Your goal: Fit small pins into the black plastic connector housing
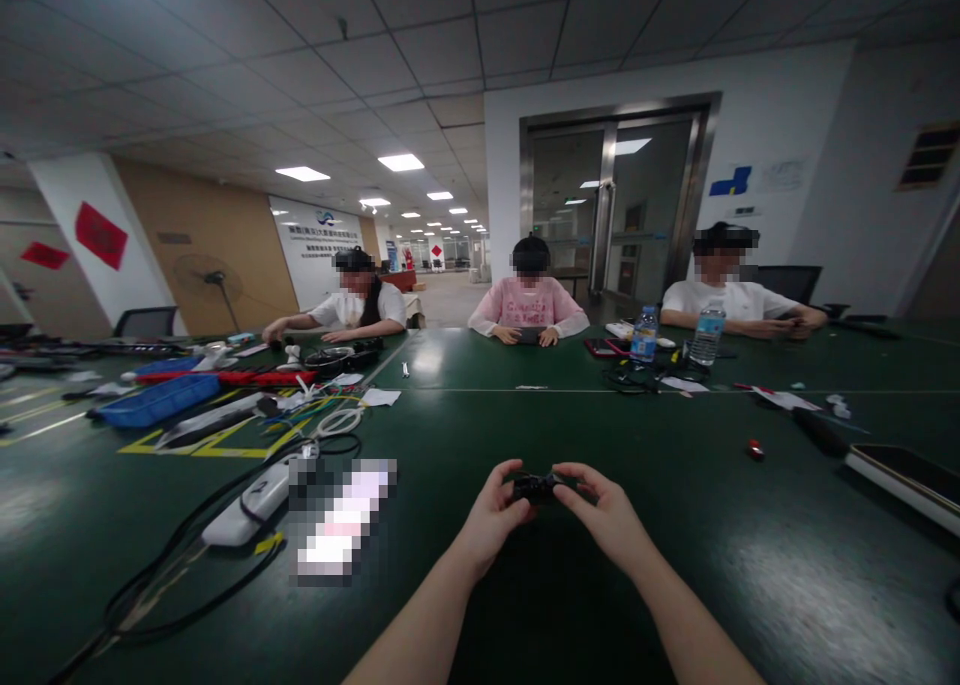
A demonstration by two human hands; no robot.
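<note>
Hands, both in use, hold one small dark item over the near half of the green table (442,430). Left hand (487,520): partly closed, thumb and forefinger pinched on the left end of the small black object (534,486). Right hand (604,510): likewise partly closed, thumb and fingertips at its right end. Object lies between the two hands, ahead of the wearer, to the right of the white power strip (251,505) and well apart from the small red item (755,450).

Progress, my judgement: pick-up done, two-handed handling under way. Object not set down or released; letting go is left. Whether anything on it has been opened, joined or turned, I cannot say; the amount of handling left is likewise unreadable.

Hard to make out: fingers cover both ends of the object, and its black surface blurs into the dark tabletop, so shape and parts are uncertain. Cannot tell whether its underside touches the table. Bright slab (349,520) beside the power strip is pixelated; possibly a phone. Forearms run out at the bottom edge; black-topped box (911,480) is cut off at right. Across the table, a person in pink (529,305) has both hands at a dark item (529,336), too small to identify.
</note>
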